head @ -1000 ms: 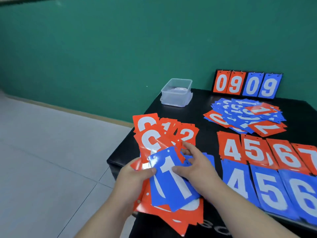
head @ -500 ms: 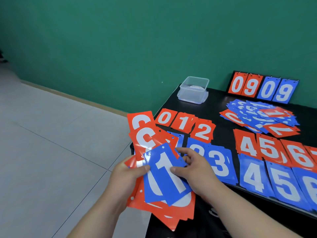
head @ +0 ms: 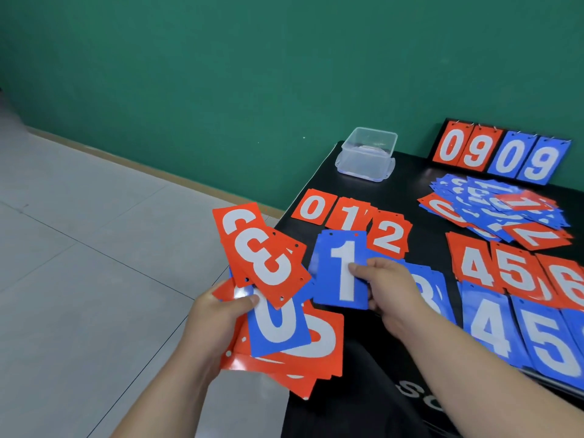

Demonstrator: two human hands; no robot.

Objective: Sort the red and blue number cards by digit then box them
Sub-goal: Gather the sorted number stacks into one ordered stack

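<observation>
My left hand (head: 218,320) grips a fanned stack of red and blue number cards (head: 271,298) off the table's left edge; red 3 cards lie on top, a blue 0 beneath. My right hand (head: 385,286) pinches a single blue 1 card (head: 343,270) over the table, just below the red 1 pile (head: 347,213). Red piles 0 (head: 313,207) and 2 (head: 390,233) flank that pile. A blue 3 pile (head: 433,289) lies partly hidden behind my right hand. Red 4, 5, 6 piles (head: 508,270) and blue 4, 5 piles (head: 518,330) sit to the right.
A clear plastic box (head: 368,154) stands at the black table's (head: 420,191) far left corner. A flip scoreboard (head: 502,154) showing 09 09 stands at the back. A loose heap of unsorted cards (head: 496,207) lies in front of it. Grey floor tiles lie to the left.
My right hand has pulled the blue 1 card off the stack in my left hand and carried it right and forward over the table. The red 3 cards now show on the stack.
</observation>
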